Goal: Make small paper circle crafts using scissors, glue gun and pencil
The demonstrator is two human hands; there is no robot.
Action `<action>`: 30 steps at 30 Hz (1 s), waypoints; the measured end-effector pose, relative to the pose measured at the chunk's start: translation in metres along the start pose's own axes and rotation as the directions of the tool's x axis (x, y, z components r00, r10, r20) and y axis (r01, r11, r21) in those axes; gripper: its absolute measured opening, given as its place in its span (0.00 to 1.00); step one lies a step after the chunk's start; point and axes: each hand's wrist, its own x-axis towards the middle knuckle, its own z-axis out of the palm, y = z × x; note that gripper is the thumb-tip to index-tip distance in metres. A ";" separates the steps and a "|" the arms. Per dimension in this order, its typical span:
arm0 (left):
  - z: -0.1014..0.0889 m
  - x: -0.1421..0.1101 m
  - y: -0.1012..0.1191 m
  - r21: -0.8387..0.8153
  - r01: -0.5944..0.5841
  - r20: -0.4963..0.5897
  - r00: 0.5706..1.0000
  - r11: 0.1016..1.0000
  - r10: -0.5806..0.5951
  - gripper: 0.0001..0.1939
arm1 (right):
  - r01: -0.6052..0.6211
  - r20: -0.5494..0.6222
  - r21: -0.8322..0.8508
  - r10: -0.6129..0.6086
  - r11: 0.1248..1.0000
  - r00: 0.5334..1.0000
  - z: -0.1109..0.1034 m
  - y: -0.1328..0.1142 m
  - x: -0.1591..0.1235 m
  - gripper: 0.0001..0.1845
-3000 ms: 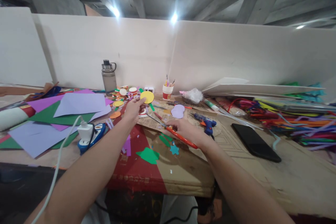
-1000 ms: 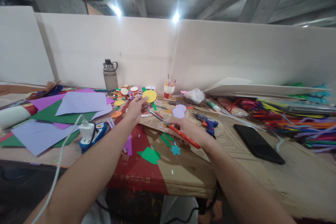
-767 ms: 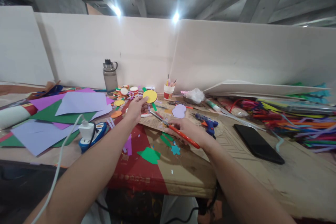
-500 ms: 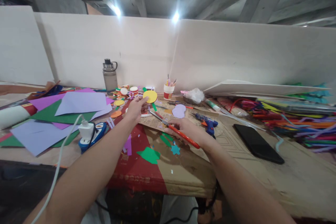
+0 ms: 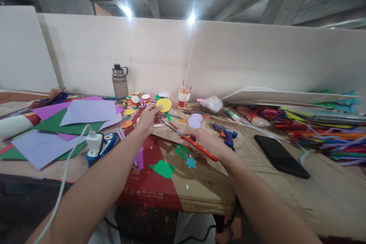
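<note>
My left hand (image 5: 147,120) is pinching a yellow paper disc (image 5: 164,105) at its lower left edge, holding it up over the work surface. A green strip (image 5: 167,116) shows just under the disc; whether it is joined to it I cannot tell. In my right hand (image 5: 201,140) is a long red-handled tool (image 5: 202,150) with a slim metal front, its tip pointing up and left, below the disc. The hand hides part of the tool. Under my hands lie a green paper scrap (image 5: 163,169), a blue-green star-shaped cutout (image 5: 191,162) and a lilac cloud-shaped cutout (image 5: 195,121).
A blue glue gun (image 5: 225,134) and a black phone (image 5: 280,155) lie on the right, before bundled pipe cleaners (image 5: 328,133). Coloured paper sheets (image 5: 88,113) and a power strip (image 5: 107,145) are left. A water bottle (image 5: 119,84) and a paper cup (image 5: 183,100) stand behind.
</note>
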 end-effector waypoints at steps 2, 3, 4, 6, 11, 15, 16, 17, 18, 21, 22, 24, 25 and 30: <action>0.000 0.000 0.000 -0.002 0.000 0.006 1.000 1.000 0.000 0.17 | 0.000 -0.006 0.006 0.000 1.000 1.000 0.001 0.001 0.000 0.23; 0.000 0.000 0.000 -0.004 0.001 0.006 1.000 1.000 -0.001 0.17 | 0.000 -0.011 0.010 0.001 1.000 1.000 0.001 0.001 0.000 0.23; 0.000 0.000 0.000 -0.006 0.001 0.006 1.000 1.000 -0.001 0.17 | -0.001 -0.015 0.014 0.002 1.000 1.000 0.002 0.001 0.000 0.23; -0.001 0.000 -0.001 -0.008 0.000 0.003 1.000 1.000 0.000 0.17 | 0.000 -0.019 0.019 0.000 1.000 1.000 0.001 0.001 0.000 0.23; -0.001 0.001 -0.002 0.005 0.004 0.003 1.000 1.000 -0.004 0.16 | 0.022 -0.012 -0.009 -0.022 1.000 1.000 -0.001 -0.001 0.000 0.23; -0.002 0.002 -0.001 0.006 0.006 0.000 1.000 1.000 -0.006 0.15 | 0.035 0.006 -0.014 -0.035 0.999 0.999 0.001 0.004 0.002 0.22; -0.002 0.002 0.000 0.004 0.006 0.000 1.000 1.000 -0.006 0.15 | 0.029 0.008 -0.020 -0.029 0.999 1.000 0.003 0.006 0.002 0.22; -0.003 0.002 0.000 0.002 0.007 0.001 1.000 1.000 -0.007 0.15 | 0.023 0.009 -0.030 -0.022 0.999 1.000 0.004 0.007 0.003 0.22; -0.004 0.003 0.000 0.000 0.007 0.003 1.000 1.000 -0.007 0.16 | 0.018 0.005 -0.044 -0.018 0.999 1.000 0.005 0.008 0.003 0.21; -0.010 0.006 0.001 -0.013 -0.001 -0.001 1.000 1.000 0.001 0.17 | 0.033 -0.030 -0.093 -0.036 0.995 0.999 0.006 0.006 0.001 0.20; -0.012 0.008 0.001 -0.028 -0.011 -0.009 1.000 1.000 0.011 0.17 | 0.042 -0.041 -0.102 -0.047 0.994 0.998 0.006 0.004 0.001 0.19; -0.017 0.010 0.002 -0.069 -0.035 -0.035 0.999 0.997 0.033 0.19 | 0.060 -0.067 -0.101 -0.067 0.993 0.996 0.005 0.000 -0.001 0.19; -0.019 0.012 0.002 -0.090 -0.048 -0.041 0.998 0.995 0.044 0.19 | 0.070 -0.083 -0.089 -0.077 0.994 0.994 0.004 -0.002 -0.002 0.19; -0.026 0.014 0.005 -0.159 -0.103 -0.080 0.993 0.982 0.091 0.19 | 0.099 -0.306 -0.007 -0.096 0.995 0.947 0.006 0.001 0.002 0.22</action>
